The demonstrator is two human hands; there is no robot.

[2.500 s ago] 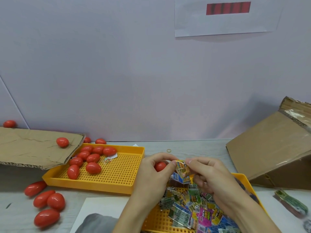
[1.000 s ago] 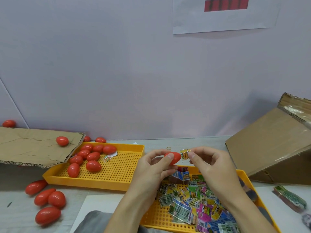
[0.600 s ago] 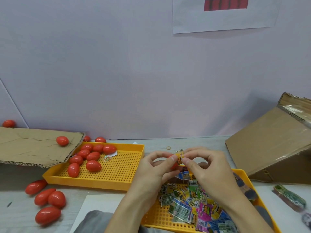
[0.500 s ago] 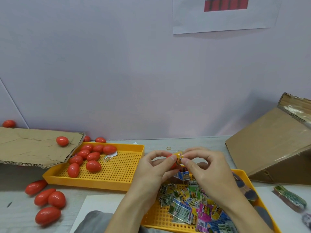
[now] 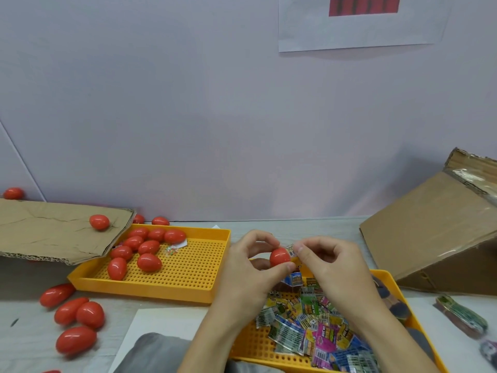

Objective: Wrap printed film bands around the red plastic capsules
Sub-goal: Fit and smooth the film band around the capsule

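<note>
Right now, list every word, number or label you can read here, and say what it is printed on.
None can be read.
Printed film bands in the near yellow tray: print too blurred.
Band at the red capsule in the hands: too small.
Paper sheet on the wall: only a red bar, no legible text.

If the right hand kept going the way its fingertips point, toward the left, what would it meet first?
The right hand pinches the film band right at the red capsule held by the left hand, so it would likely press into that capsule first.
</note>
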